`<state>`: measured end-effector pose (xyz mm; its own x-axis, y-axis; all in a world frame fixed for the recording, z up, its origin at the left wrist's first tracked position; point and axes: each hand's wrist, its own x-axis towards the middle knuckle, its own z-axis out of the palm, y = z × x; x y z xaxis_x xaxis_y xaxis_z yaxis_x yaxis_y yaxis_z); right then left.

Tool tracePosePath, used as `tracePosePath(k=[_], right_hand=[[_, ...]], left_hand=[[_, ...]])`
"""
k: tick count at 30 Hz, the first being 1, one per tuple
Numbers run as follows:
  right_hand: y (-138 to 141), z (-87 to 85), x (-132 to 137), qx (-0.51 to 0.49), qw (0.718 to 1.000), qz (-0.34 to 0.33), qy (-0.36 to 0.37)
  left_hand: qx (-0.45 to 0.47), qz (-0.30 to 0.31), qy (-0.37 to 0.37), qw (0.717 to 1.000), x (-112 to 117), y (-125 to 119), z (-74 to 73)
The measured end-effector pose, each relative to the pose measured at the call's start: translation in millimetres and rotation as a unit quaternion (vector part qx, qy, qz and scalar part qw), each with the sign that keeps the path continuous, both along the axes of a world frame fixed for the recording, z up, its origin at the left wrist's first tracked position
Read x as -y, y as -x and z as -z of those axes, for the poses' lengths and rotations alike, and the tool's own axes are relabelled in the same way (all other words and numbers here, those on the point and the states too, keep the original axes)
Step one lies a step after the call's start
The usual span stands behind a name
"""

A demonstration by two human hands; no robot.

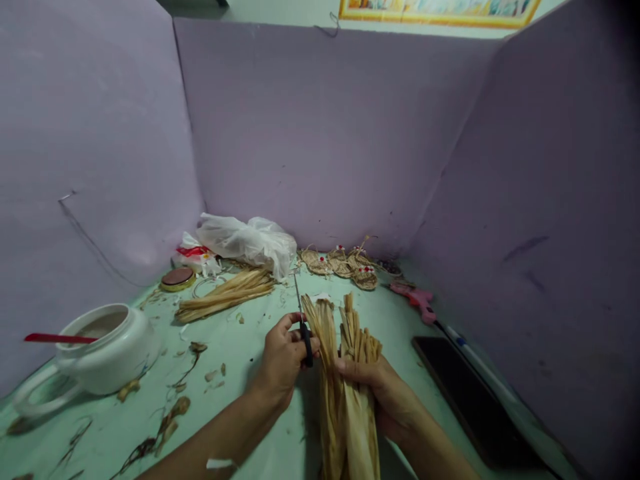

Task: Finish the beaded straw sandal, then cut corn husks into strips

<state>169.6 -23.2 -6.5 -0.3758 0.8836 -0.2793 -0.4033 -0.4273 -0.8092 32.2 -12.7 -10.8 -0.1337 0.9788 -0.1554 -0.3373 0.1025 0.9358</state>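
Note:
My left hand [286,357] is closed around a pair of scissors [307,343] with black handles. The narrow blades point away from me, toward the back of the table. Close beside it, my right hand [377,393] grips a bundle of dried straw-coloured leaf strips [357,417], its thumb lying across the front. The bundle's upper ends are uneven and split into two clumps, and its lower part runs out of view at the bottom. Left fingertips are at the left edge of the bundle; whether they touch it I cannot tell.
Farther back lie another strip bundle [227,295], a white plastic bag [253,241] and several small woven pieces with red beads [364,275]. A white pot [107,353] stands left, beside dry scraps. On the right are a pink glue gun [417,299] and a black phone-like slab [470,400]. Purple panels surround the table.

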Motion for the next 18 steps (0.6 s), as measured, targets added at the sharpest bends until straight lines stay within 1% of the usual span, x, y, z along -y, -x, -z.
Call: tracePosePath(k=[3,5,7,10,12,15,18], right_hand=[[5,-3.2,3,-0.005,1.000,-0.003,-0.010],[9,-2.2,5,-0.001,1.000,0.001,0.001],[12,1.8,6,0.017,0.999,0.027,0.023],[12,8.8,2,0.047,0.994,0.092,0.042],[8,10.5,-2,0.059,0.988,0.136,0.037],[-1,7.4,-9,0.080,0.977,0.198,0.020],[-11,2.1,-14,0.120,0.959,0.255,-0.003]], left_hand=[[0.025,-0.024,-0.003,0.999,2,-2,2.8],[0.039,-0.026,0.000,0.999,3,-4,5.3],[0.038,-0.023,-0.003,0.999,4,-6,6.8],[0.013,-0.014,-0.007,1.000,5,-3,5.4],[-0.018,0.001,0.007,1.000,5,4,3.0],[-0.085,0.037,0.023,0.995,7,23,1.5],[-0.124,0.108,0.000,0.986,8,42,5.5]])
